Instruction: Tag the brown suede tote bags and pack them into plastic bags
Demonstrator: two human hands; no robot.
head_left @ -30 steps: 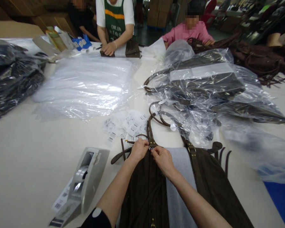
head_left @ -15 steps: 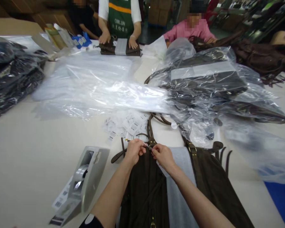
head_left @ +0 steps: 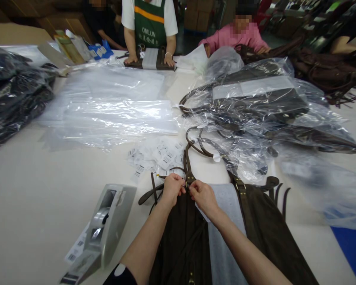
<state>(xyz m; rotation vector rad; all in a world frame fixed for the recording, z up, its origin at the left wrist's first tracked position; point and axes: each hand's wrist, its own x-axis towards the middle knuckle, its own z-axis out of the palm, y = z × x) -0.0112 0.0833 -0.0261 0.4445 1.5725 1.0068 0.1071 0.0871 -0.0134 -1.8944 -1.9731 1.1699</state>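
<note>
A dark brown bag point(head_left: 180, 237) lies flat in front of me, with a pale grey wrapping strip point(head_left: 225, 237) across it. My left hand point(head_left: 173, 188) and my right hand point(head_left: 200, 193) meet at the base of the bag's handle point(head_left: 188, 166), by a small metal ring. Both hands are closed in a pinch, fingertips almost touching. What the left fingers hold is too small to make out. A white tag point(head_left: 202, 213) hangs below my right hand, and its upper end is hidden by the fingers.
Left of the bag stands a grey tape dispenser point(head_left: 115, 221). Loose barcode tags point(head_left: 163, 154) lie beyond my hands. Farther off are clear plastic bags point(head_left: 115, 103) and plastic-wrapped brown bags point(head_left: 261, 95). Across the table, a person in a green apron point(head_left: 150, 29) presses on a folded bag point(head_left: 163, 59).
My left hand has shifted slightly right, closer to my right hand at the handle base. A raised sheet of clear plastic has settled. The co-worker's hands moved down on the folded bag.
</note>
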